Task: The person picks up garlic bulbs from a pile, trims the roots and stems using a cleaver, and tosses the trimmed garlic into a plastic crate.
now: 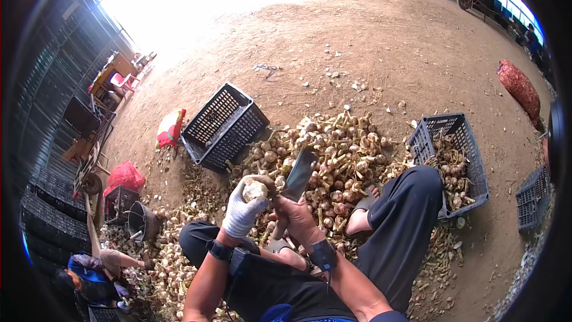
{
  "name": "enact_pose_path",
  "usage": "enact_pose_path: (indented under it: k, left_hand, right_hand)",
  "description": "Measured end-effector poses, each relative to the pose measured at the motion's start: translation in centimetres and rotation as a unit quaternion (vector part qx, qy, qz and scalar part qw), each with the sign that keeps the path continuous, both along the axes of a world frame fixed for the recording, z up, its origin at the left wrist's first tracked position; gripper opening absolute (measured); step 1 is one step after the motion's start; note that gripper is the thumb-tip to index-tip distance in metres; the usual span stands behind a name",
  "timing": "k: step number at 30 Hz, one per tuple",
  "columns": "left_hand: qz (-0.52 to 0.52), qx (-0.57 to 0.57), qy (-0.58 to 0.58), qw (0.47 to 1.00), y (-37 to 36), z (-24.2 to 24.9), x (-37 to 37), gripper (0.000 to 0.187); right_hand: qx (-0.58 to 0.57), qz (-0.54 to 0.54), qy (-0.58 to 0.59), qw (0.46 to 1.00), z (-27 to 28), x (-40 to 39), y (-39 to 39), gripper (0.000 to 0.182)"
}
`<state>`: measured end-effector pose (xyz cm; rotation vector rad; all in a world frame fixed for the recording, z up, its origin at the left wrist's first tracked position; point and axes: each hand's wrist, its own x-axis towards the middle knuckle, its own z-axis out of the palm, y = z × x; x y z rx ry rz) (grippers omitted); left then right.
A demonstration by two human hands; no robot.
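Observation:
My left hand (pixel 240 213), in a white knit glove, is closed around a garlic bulb (pixel 255 190) with its pale side facing up. Right beside it, my bare right hand (pixel 296 217) grips a knife by its handle. The knife's broad dark blade (pixel 300 173) points up and away from me, close to the bulb. Beyond both hands spreads a large heap of garlic bulbs (pixel 339 161) with stalks and roots on. My fingers hide part of the knife handle.
An open black crate (pixel 249 112) stands tilted left of the heap. Another crate (pixel 480 186) at right holds garlic. Trimmed bulbs (pixel 176 256) lie at left, near a bucket (pixel 142 222) and a seated person (pixel 98 271). A red mesh sack (pixel 519 88) lies far right.

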<state>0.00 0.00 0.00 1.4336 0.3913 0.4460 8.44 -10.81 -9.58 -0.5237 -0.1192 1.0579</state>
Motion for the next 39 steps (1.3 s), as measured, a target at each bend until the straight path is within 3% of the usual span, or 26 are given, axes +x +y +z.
enact_pose_path:
  k: [3,5,7,10,15,17,19,20,21,25,27,31,36,39]
  left_hand:
    - [0.010,0.005,0.000,1.000,0.0,1.4,-0.5,0.040]
    - [0.004,0.138,0.090,0.986,0.3,0.5,-1.1,0.037]
    - [0.035,0.440,0.064,0.895,1.0,-0.9,-0.5,0.028]
    - [0.039,0.507,0.133,0.851,0.4,-1.3,-1.1,0.024]
    - [0.071,0.429,0.112,0.894,1.2,-1.8,-1.6,0.014]
    - [0.070,0.131,0.224,0.963,1.3,-0.9,-1.8,0.012]
    - [0.062,0.113,0.199,0.972,2.1,-1.5,-2.3,0.014]
    - [0.058,0.073,0.199,0.975,2.3,-1.6,-2.6,0.015]
    - [0.053,0.033,0.200,0.978,2.3,-1.4,-2.7,0.016]
    - [0.015,0.023,0.205,0.978,2.2,-1.0,-3.2,0.019]
    - [0.022,0.006,0.201,0.979,2.2,-0.6,-3.3,0.020]
    - [0.038,-0.035,0.196,0.979,3.1,-1.1,-3.9,0.020]
    - [0.065,0.008,0.201,0.977,4.8,-1.0,-5.0,0.019]
    - [0.142,0.086,0.185,0.969,7.0,1.9,-7.7,0.020]
  right_hand:
    - [-0.038,-0.038,-0.012,0.998,-0.1,0.9,-0.3,0.015]
    - [-0.056,-0.081,-0.043,0.994,-1.2,1.8,-1.0,0.009]
    - [-0.092,-0.095,-0.067,0.989,0.0,2.3,-1.0,0.005]
    - [-0.110,-0.109,-0.180,0.971,0.3,1.9,-0.7,0.006]
    - [-0.126,-0.129,-0.301,0.936,1.9,1.9,-1.2,0.009]
    - [-0.141,-0.130,-0.343,0.920,2.1,1.9,-1.1,0.011]
    - [-0.160,-0.179,-0.541,0.806,2.0,1.8,-0.8,0.015]
    - [-0.151,-0.221,-0.577,0.772,2.0,1.5,-0.6,0.013]
    - [-0.150,-0.220,-0.577,0.772,2.1,1.2,-0.6,0.013]
    - [-0.139,-0.197,-0.604,0.760,1.1,0.4,-0.6,0.015]
    - [-0.196,-0.130,-0.611,0.756,-1.4,0.4,-0.6,0.021]
    - [-0.426,-0.065,-0.609,0.666,-12.7,-1.1,-2.0,0.019]
    - [-0.455,-0.105,-0.551,0.691,-12.7,-1.0,-1.2,0.021]
    - [-0.433,-0.134,-0.537,0.712,-14.0,-0.6,-1.0,0.020]
